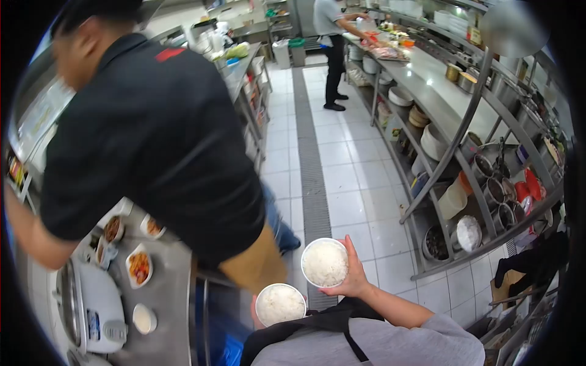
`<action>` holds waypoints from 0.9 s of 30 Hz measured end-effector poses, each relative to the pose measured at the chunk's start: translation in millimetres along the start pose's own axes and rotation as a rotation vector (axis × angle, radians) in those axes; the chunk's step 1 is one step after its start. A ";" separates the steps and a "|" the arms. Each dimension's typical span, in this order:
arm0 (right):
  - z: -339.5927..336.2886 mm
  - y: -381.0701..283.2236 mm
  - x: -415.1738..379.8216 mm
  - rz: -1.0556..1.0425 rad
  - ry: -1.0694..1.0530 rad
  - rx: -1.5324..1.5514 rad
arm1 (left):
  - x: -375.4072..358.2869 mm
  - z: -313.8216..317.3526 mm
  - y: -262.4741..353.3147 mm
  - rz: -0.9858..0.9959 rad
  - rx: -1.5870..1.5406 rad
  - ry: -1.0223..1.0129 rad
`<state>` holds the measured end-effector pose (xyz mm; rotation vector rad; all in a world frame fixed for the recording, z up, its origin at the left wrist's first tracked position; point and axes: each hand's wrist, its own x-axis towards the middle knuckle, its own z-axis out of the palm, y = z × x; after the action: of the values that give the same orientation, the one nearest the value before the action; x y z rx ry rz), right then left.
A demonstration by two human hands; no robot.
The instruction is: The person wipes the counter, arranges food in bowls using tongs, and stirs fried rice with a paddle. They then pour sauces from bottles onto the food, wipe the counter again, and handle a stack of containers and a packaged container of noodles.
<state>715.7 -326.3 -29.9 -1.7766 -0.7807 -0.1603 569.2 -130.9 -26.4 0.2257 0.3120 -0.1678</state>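
My right hand [354, 277] holds a white bowl of rice [325, 263] out in front of my chest. A second white bowl of rice [280, 304] sits lower and to the left, held by my left hand [254, 310], which is mostly hidden beneath it. The two bowls are close together but apart. I wear a grey top with a black apron strap.
A co-worker in a black shirt [152, 134] leans over the steel counter [165, 293] at left, which bears a rice cooker [91, 305] and small dishes. A floor drain [308, 158] runs down the tiled aisle. Shelves of pots [488, 195] line the right; another person [332, 49] stands far back.
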 end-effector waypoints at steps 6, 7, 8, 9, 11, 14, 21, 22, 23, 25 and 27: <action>-113.3 82.8 71.8 0.037 0.034 -0.099 | 180.0 57.9 -22.1 -0.038 -0.148 -0.191; -126.0 97.4 87.1 0.065 0.038 -0.087 | 203.0 68.7 -20.9 -0.039 -0.135 -0.175; -135.1 111.5 103.1 0.094 0.040 -0.043 | 221.2 78.7 -19.5 -0.037 -0.129 -0.148; -142.7 124.4 118.6 0.090 0.000 -0.031 | 238.9 87.7 -16.7 -0.034 -0.121 -0.119; -150.6 153.1 155.3 0.153 0.025 -0.105 | 277.3 101.4 -4.5 -0.027 -0.090 -0.073; -145.7 205.7 211.4 0.187 -0.001 -0.077 | 337.6 105.5 20.7 0.108 0.005 0.050; -94.4 324.1 383.0 0.168 -0.079 -0.056 | 502.5 113.5 150.1 0.244 0.107 0.103; -85.5 331.3 416.5 0.140 -0.104 -0.073 | 521.1 122.2 172.8 0.232 0.114 0.094; -77.4 342.4 444.2 0.142 -0.149 -0.066 | 532.9 126.6 189.4 0.214 0.112 0.103; -47.0 368.3 510.5 0.136 -0.190 -0.117 | 558.4 135.6 233.0 0.245 0.091 0.120; -12.1 379.9 582.0 0.075 -0.243 -0.104 | 576.0 147.0 270.2 0.312 0.050 0.118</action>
<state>1386.8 -146.6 -53.9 -1.9443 -0.8902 0.0677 1204.8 19.0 -23.0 0.3308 0.3855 0.1468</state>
